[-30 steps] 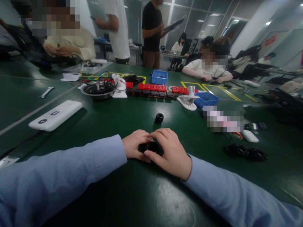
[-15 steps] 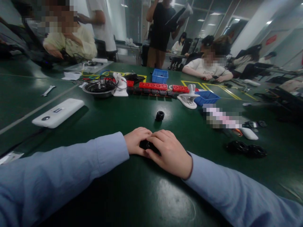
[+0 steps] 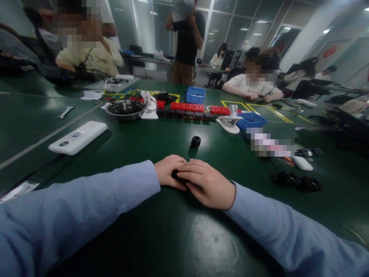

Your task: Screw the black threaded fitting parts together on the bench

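Observation:
Both hands are closed around one black part (image 3: pixel 175 174), low over the green table (image 3: pixel 161 231). Its shape is mostly covered by my fingers, so its kind cannot be made out. My left hand (image 3: pixel 170 171) grips it from the left, thumb on the near side. From the right, my right hand (image 3: pixel 209 184) lies over it with bent fingers. Just beyond the hands stands a small black ribbed cylinder (image 3: pixel 195 141). Off to the right, two round black ring-shaped parts (image 3: pixel 299 181) lie side by side.
A white power bank (image 3: pixel 78 137) and a wrench (image 3: pixel 65 112) lie left. Farther back are a metal bowl (image 3: pixel 123 115) with cables, red power strips (image 3: pixel 187 106), white clip stands (image 3: pixel 230 120) and blue bins (image 3: pixel 195 94). Co-workers sit and stand across the table.
My right hand's fingers have shifted slightly over the black part, covering more of it. The view has turned a little to the left. The standing person in black has changed posture.

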Demonstrator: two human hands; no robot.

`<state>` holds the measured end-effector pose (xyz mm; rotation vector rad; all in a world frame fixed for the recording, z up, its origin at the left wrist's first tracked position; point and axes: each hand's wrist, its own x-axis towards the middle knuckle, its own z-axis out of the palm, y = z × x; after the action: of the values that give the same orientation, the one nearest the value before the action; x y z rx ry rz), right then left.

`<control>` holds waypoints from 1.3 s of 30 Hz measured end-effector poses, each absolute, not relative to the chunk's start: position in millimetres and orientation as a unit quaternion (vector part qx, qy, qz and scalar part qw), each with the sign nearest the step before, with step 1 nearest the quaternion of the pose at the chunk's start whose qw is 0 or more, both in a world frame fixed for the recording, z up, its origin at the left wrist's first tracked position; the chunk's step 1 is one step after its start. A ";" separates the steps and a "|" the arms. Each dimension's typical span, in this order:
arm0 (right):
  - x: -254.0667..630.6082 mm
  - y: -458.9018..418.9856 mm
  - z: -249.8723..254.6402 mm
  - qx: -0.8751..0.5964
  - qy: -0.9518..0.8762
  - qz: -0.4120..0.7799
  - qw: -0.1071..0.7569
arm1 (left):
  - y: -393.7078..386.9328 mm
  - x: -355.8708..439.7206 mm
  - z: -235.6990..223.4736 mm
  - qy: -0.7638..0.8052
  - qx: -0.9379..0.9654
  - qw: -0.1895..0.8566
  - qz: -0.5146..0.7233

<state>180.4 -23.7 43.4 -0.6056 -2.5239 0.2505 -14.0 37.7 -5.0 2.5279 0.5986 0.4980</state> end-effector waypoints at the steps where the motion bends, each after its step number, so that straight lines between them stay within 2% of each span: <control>1: 182.2 -22.6 44.0 -0.219 -0.937 0.098 0.254 | 38.0 -14.0 -5.4 0.221 0.925 0.249 0.184; 12: 191.2 -12.7 53.5 -0.188 -0.945 0.188 0.192 | 36.8 -14.6 -4.5 0.235 0.923 0.246 0.181; 24: 192.7 -16.5 60.9 -0.220 -0.954 0.161 0.128 | 43.5 -14.7 -14.6 0.211 0.931 0.232 0.187; 28: 192.0 -19.2 61.6 -0.219 -0.950 0.167 0.145 | 42.7 -15.0 -12.7 0.210 0.932 0.232 0.184; 33: 190.8 -22.6 61.2 -0.215 -0.933 0.176 0.228 | 39.2 -14.3 -5.5 0.218 0.928 0.243 0.177; 36: 188.0 -23.5 58.1 -0.296 -0.902 0.158 0.270 | 38.8 -14.0 -3.9 0.212 0.928 0.255 0.172; 39: 182.7 -24.2 54.4 -0.388 -0.873 0.132 0.266 | 38.5 -14.6 -4.1 0.223 0.925 0.256 0.172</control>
<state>182.7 -24.2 54.4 -1.0481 -2.3568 0.3564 -14.6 38.5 -4.1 2.5102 0.6053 0.4655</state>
